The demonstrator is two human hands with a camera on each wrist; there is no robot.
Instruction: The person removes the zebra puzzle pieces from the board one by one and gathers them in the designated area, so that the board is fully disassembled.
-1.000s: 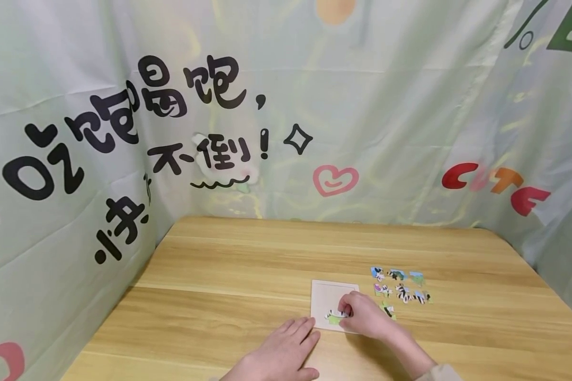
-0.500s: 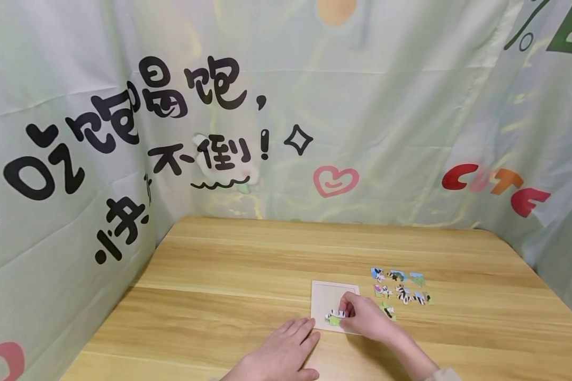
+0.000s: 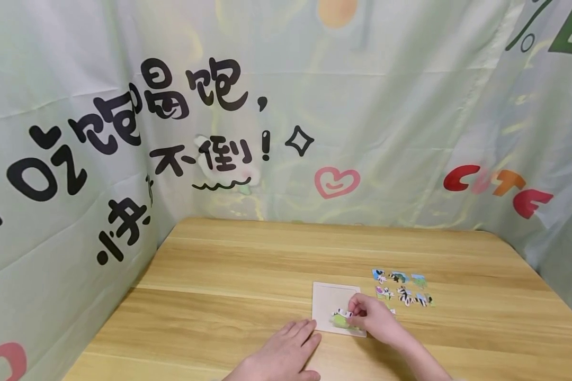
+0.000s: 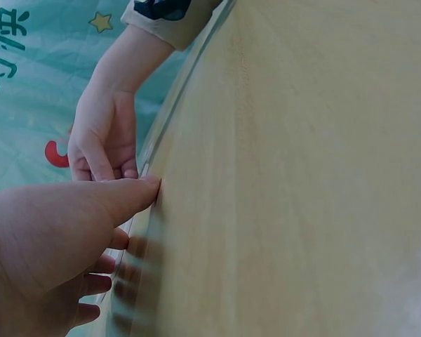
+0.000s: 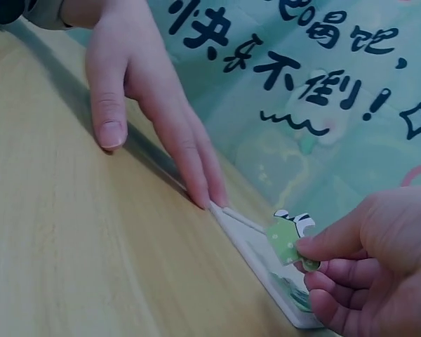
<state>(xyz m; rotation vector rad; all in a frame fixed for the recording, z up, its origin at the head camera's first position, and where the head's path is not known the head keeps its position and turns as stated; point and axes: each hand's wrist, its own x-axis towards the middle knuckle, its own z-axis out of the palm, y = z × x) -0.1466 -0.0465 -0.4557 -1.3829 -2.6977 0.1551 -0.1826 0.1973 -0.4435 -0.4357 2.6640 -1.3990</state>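
Note:
My right hand [image 3: 377, 320] pinches a jigsaw puzzle piece [image 5: 283, 240], green with a black-and-white part, between thumb and fingers. The piece is tilted just above a pale square puzzle board [image 3: 325, 302] with a raised rim. Under it, a green patch [image 5: 292, 292] shows on the board; I cannot tell whether this is another piece or a reflection. My left hand [image 3: 280, 351] lies with its fingers extended, their tips touching the board's near left corner. In the left wrist view, the left hand [image 4: 52, 242] hides most of the board.
Several loose puzzle pieces [image 3: 404, 296] lie in rough rows on the wooden table [image 3: 229, 280], right of the board and beyond the right hand. One piece [image 3: 392, 311] is partly covered by that hand. A printed curtain [image 3: 386, 116] hangs along the table's back and sides.
The right hand has shifted slightly right with the puzzle piece, which now looks tilted up off the board. The left hand stays at the board's corner. The head view has shifted very slightly.

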